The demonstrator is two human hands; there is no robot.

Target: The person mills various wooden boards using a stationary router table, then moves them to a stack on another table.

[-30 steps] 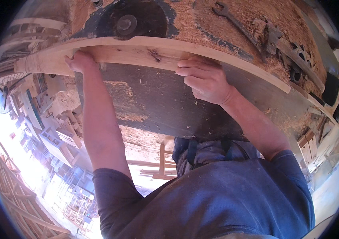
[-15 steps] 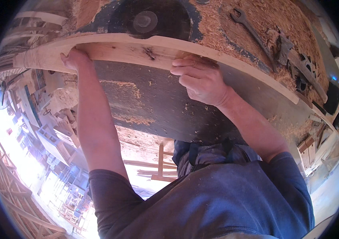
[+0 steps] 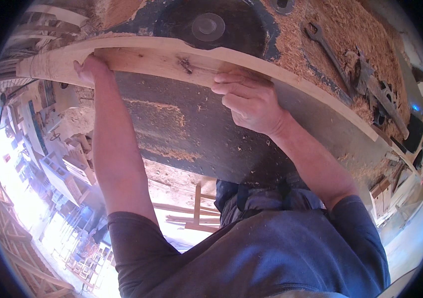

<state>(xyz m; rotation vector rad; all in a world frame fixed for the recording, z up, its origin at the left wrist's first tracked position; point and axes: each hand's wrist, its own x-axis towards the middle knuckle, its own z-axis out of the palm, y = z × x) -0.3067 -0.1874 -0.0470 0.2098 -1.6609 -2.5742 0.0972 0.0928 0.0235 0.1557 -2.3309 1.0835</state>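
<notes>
A long pale wooden board lies across a dark saw table, with a knot near its middle. My left hand grips the board near its left end. My right hand presses flat on the board right of the middle, fingers pointing left. Just beyond the board sits the dark round saw blade with a grey hub, close to the board's far edge.
Sawdust covers the table's far right side, where a wrench and other metal tools lie. Below the table are stacked timber pieces and a wooden frame on the workshop floor.
The board and both hands have shifted along the table relative to the blade. The blade now sits further right along the board's far edge.
</notes>
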